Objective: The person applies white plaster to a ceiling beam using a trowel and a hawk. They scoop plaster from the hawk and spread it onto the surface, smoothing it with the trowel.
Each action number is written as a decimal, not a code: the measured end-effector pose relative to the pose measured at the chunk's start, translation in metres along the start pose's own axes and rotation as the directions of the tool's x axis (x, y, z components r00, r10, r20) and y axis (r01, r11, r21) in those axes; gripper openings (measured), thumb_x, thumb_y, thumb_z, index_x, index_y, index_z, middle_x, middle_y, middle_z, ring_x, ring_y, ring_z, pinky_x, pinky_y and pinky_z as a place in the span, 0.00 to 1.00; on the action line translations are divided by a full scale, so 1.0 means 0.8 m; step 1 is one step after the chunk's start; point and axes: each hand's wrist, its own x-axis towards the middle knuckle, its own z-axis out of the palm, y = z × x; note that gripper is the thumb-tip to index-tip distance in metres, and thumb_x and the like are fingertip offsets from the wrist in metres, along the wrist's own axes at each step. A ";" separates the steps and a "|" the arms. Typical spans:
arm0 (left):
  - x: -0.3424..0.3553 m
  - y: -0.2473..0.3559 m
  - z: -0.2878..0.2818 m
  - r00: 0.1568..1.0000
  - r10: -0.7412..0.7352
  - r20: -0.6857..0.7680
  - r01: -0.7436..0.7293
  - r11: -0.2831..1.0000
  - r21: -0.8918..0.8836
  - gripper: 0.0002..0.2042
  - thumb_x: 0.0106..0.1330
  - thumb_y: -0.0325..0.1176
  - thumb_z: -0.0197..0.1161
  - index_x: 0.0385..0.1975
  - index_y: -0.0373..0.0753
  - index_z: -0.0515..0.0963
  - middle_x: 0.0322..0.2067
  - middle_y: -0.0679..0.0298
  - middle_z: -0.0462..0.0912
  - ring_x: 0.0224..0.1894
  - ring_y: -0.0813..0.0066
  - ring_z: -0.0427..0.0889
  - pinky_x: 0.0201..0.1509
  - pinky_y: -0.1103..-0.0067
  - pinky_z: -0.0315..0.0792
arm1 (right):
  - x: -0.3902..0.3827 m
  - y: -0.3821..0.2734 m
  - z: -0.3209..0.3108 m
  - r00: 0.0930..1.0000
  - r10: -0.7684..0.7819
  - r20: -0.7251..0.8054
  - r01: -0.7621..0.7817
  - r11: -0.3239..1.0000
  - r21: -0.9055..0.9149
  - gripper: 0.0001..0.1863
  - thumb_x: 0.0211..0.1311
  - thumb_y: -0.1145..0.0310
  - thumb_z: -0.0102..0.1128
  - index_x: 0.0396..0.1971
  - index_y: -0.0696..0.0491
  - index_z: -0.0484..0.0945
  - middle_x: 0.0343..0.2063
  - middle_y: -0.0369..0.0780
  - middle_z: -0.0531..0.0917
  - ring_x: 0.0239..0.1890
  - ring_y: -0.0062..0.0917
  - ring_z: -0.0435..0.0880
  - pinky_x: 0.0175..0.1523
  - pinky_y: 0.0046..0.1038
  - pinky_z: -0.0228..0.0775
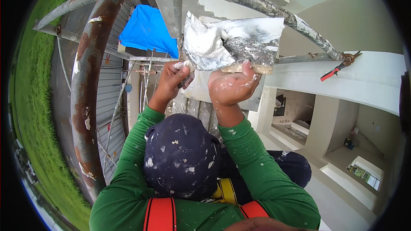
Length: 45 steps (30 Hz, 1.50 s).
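My left hand (175, 79) is closed on the pale handle at the lower left of a metal scraper (220, 60), which carries a thick lump of white putty (201, 38). My right hand (233, 87), spattered white, is closed on the wooden edge of a wide putty blade (261, 38) streaked white and dark, overlapping the scraper. My forearms are in green sleeves. Between them is a rounded, paint-spotted navy shape (182, 154), apparently my knee. Red straps (160, 214) cross the lower edge.
Rusty scaffold tubes (87, 81) arch around me, with red-handled pliers (332, 72) hooked at the right. A blue tarp (143, 25) lies beyond at upper left. Corrugated sheeting and grass (34, 124) show below on the left, a building with openings (299, 115) on the right.
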 end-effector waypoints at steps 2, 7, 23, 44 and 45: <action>0.003 0.000 0.006 1.000 0.013 -0.016 -0.012 0.997 0.077 0.16 0.71 0.41 0.60 0.23 0.37 0.75 0.17 0.69 0.73 0.17 0.85 0.68 0.20 0.84 0.59 | -0.003 -0.001 0.001 0.994 -0.064 -0.088 0.062 0.998 -0.016 0.08 0.60 0.86 0.54 0.39 0.63 0.71 0.29 0.44 0.77 0.30 0.35 0.76 0.38 0.35 0.71; -0.002 0.000 0.005 1.000 -0.003 0.027 0.001 0.998 0.061 0.16 0.70 0.44 0.60 0.29 0.35 0.77 0.21 0.67 0.77 0.18 0.85 0.68 0.20 0.84 0.59 | 0.018 0.029 -0.013 0.967 -0.043 0.249 -0.084 0.875 0.476 0.13 0.53 0.75 0.49 0.36 0.63 0.78 0.34 0.53 0.83 0.34 0.44 0.84 0.39 0.39 0.78; 0.005 0.071 0.023 0.991 0.010 0.130 -0.006 1.000 -0.030 0.17 0.69 0.44 0.59 0.33 0.32 0.74 0.25 0.58 0.79 0.19 0.77 0.71 0.20 0.81 0.62 | -0.050 0.051 0.003 0.131 0.815 0.564 -0.977 0.009 0.213 0.08 0.54 0.75 0.48 0.24 0.59 0.77 0.18 0.37 0.76 0.17 0.24 0.72 0.24 0.26 0.62; -0.050 0.556 0.420 0.798 -0.551 0.244 0.513 0.833 0.205 0.19 0.67 0.44 0.63 0.40 0.31 0.71 0.27 0.55 0.76 0.20 0.72 0.70 0.23 0.78 0.64 | 0.430 -0.029 -0.613 -0.276 0.961 0.028 -0.884 -0.242 -0.401 0.15 0.57 0.62 0.56 0.25 0.60 0.81 0.18 0.41 0.77 0.23 0.29 0.72 0.33 0.34 0.64; -0.048 0.572 0.446 0.755 -0.600 0.264 0.551 0.799 0.242 0.19 0.67 0.44 0.63 0.41 0.32 0.71 0.28 0.55 0.76 0.21 0.72 0.70 0.23 0.78 0.65 | 0.434 -0.039 -0.657 -0.415 0.886 -0.208 -0.851 -0.458 -0.255 0.13 0.54 0.63 0.59 0.25 0.59 0.80 0.18 0.38 0.75 0.23 0.26 0.70 0.32 0.34 0.63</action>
